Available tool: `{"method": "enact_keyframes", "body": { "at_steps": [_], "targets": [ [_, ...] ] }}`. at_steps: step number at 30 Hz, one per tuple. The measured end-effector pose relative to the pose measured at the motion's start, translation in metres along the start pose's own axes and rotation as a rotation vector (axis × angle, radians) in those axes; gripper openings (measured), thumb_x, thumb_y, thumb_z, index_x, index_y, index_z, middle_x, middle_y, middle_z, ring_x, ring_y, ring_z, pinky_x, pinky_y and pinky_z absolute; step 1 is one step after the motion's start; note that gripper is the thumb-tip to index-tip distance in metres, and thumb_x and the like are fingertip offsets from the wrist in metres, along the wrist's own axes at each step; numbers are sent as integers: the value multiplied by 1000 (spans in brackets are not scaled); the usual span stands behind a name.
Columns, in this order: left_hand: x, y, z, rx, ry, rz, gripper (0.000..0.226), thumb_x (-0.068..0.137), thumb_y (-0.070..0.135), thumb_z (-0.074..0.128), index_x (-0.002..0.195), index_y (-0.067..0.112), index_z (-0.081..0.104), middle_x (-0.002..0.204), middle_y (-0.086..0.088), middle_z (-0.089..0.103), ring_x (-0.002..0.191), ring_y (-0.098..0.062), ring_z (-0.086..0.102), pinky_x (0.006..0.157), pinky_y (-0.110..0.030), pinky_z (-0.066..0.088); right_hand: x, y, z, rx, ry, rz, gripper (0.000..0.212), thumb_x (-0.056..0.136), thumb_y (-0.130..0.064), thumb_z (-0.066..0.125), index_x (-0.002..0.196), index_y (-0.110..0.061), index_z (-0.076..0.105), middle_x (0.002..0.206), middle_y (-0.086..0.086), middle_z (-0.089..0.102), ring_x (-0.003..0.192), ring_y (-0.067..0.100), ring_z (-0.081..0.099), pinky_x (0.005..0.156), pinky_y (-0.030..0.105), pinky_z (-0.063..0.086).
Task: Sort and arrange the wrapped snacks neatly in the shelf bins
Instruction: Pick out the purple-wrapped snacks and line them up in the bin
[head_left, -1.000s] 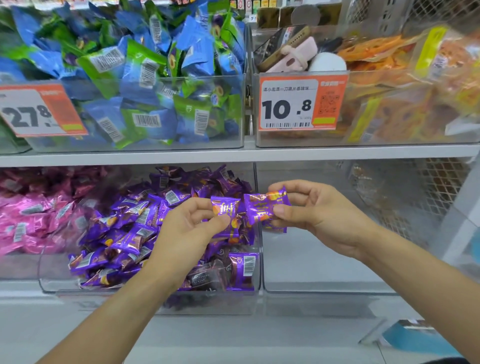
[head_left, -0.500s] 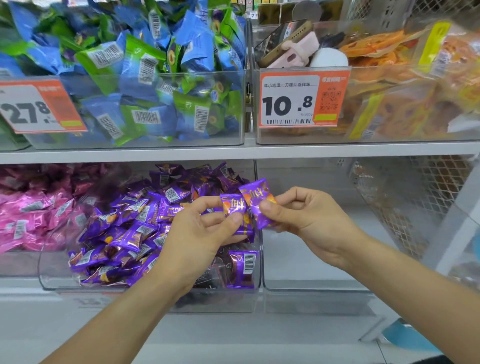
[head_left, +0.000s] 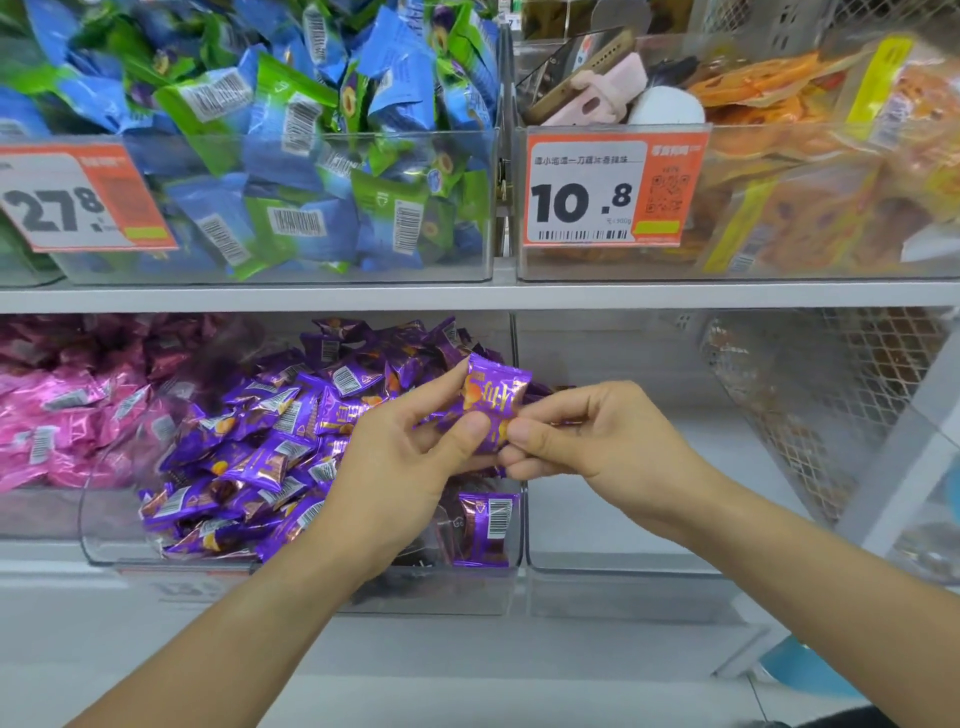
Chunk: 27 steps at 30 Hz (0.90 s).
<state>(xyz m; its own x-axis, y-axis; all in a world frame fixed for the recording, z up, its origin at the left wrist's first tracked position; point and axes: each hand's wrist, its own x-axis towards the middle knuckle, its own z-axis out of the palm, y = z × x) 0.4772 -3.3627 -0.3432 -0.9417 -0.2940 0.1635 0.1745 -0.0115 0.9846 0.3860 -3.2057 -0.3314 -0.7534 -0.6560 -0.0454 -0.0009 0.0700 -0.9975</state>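
Presently held: purple wrapped snack (head_left: 493, 402), raised just in front of the clear purple-snack bin (head_left: 483, 587) on the lower shelf, between the two hands. Left hand (head_left: 400, 467) pinches its lower left part, thumb laid across the front face and fingers curled behind, the wrapper's top edge standing above the fingertips. Right hand (head_left: 587, 441) meets it from the right, thumb and forefinger closed on the lower right corner; a second purple wrapper seems tucked behind the right fingers, though whether it is a separate piece cannot be told. Purpose of hold, judged: printed face turned toward the viewer and pieces drawn together, likely so they can be squared up and set down in a row, not dropped loose. Bin contents: purple snacks heaped to the left and rear, one purple piece standing upright (head_left: 488, 525) against the front right wall, suggesting a neat row begun there. Adjacent: pink snacks (head_left: 62, 410) in the bin to the left; an unfilled clear bin (head_left: 649, 571) to the right; above, blue and green packets (head_left: 291, 156) and orange packets (head_left: 810, 171) behind price tags
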Motion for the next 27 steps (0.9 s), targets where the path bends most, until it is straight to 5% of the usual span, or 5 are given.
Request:
{"method": "enact_keyframes", "body": {
  "at_steps": [8,12,17,23,27],
  "targets": [
    [0,-6,-4,581,4,191,56,92,20,64,135,51,47,107,13,70,81,-15,66,88,-36,56,-1,-16,-22,-302,-38,-248,77,64,-33,87,130,-33,49,112,5,61,82,30,67,76,40,60],
    [1,-1,4,329,19,103,67,76,21,76,137,29,50,111,3,71,94,-9,70,85,-24,56,4,-5,-20,-162,-64,-205,51,82,1,74,125,-20,55,99,19,68,78,32,69,77,44,60],
    [4,-1,7,127,61,38,57,63,23,79,118,16,63,102,-1,75,92,-17,72,78,-24,56,5,-4,-19,154,-20,-52,38,82,4,69,115,-4,52,101,23,68,81,27,71,76,37,61],
    [5,-1,2,120,33,24,39,56,22,83,88,10,64,86,-11,76,67,-24,69,64,-32,57,0,-11,-30,-180,-103,-146,52,74,-7,81,119,-14,55,102,11,69,84,27,69,75,35,59],
    [5,1,2,179,34,32,38,44,27,85,73,15,64,74,-12,75,67,-25,72,66,-31,60,-2,-10,-29,-384,-171,-287,50,67,-10,89,110,-11,62,105,11,69,88,32,66,81,51,57]
  ]
}}
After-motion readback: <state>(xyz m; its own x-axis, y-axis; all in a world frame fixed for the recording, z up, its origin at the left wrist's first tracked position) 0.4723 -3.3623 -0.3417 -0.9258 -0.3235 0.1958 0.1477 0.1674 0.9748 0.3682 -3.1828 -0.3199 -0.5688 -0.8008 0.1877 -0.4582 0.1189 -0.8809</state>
